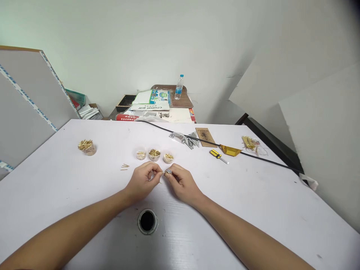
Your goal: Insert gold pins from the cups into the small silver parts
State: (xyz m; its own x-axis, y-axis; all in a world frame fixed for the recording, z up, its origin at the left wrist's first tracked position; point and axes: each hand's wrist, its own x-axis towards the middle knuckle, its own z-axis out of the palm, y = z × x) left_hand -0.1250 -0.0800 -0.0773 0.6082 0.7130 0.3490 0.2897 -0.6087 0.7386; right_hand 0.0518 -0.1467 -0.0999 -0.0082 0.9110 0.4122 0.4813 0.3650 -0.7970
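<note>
My left hand (143, 180) pinches a thin brass-coloured pin (163, 172) between thumb and forefinger. My right hand (183, 184) is closed on a small silvery piece (168, 171), and the pin's end meets it or lies very close; I cannot tell which. Just beyond my hands stand three small clear cups: a left cup (141, 155), a middle cup (154, 155) and a right cup (168, 158), each holding tiny brass parts. Several loose brass pins (125, 166) lie to the left of my left hand. Farther left, a tub (90, 150) is heaped with longer brass pins.
A round hole with a rim (140, 222) opens in the white table (225, 210) between my forearms. A yellow-black screwdriver (218, 156), a gold pouch (230, 150), silver bags (189, 139) and a brown card (206, 137) lie right. A black cable (270, 161) crosses behind.
</note>
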